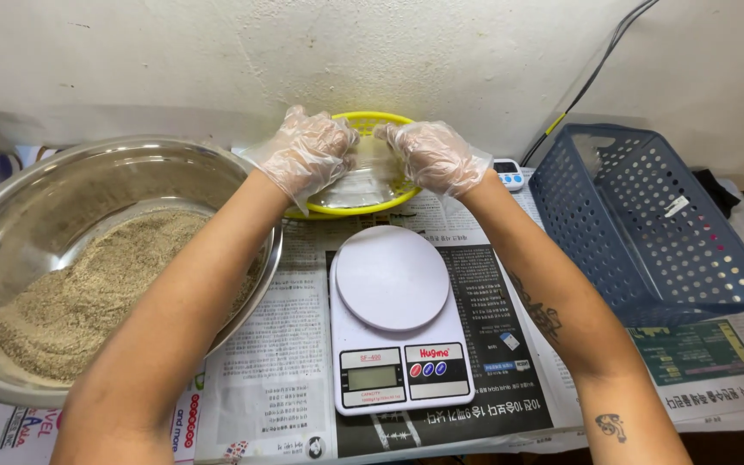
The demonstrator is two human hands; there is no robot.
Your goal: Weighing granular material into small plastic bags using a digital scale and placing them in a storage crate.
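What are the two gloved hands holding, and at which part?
Both the left hand and right hand grip a clear plastic bag by its upper edge, over the yellow basket.

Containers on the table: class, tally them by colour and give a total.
Silver metal bowl: 1
Yellow basket, under the gloved left hand and right hand: 1
Blue basket: 1
Total: 3

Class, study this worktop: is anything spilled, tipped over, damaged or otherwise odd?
The blue perforated basket lies tipped on its side right of the white scale. Nothing looks spilled: the grain stays in the steel bowl.
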